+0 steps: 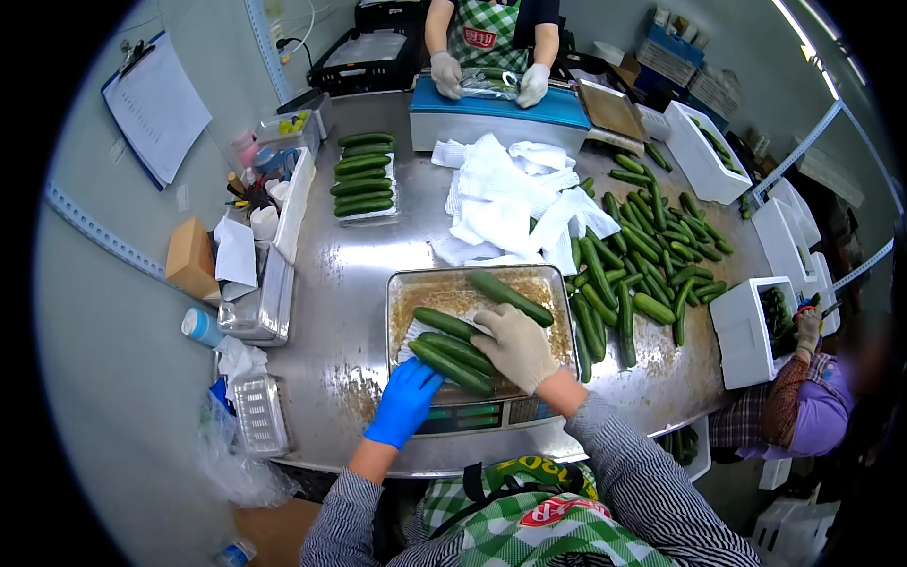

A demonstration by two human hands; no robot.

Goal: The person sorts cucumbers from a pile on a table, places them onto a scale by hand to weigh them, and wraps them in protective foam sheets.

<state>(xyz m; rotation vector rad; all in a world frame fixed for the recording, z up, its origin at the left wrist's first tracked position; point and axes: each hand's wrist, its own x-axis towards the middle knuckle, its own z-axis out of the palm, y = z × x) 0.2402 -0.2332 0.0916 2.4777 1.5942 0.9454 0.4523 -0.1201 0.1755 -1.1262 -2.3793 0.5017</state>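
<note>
On a metal tray point(403, 304), three cucumbers lie side by side over a ribbed white liner point(412, 331). My left hand point(406, 402), in a blue glove, has its fingers closed at the left end of the nearest cucumber point(452, 369). My right hand point(520, 345), in a beige glove, curls its fingers onto the right part of the middle cucumber point(453, 349). Just beyond it is the third cucumber point(447, 322). A separate cucumber point(510, 298) lies slanted across the tray's far side. The undersides of my fingers are hidden.
A large cucumber pile point(652, 246) covers the right of the table. Crumpled white liners point(515, 203) lie beyond the tray; a filled pack point(366, 180) stands far left. Opposite, a co-worker handles a wrapped pack point(489, 83). Another person works beside white boxes point(742, 340) at right.
</note>
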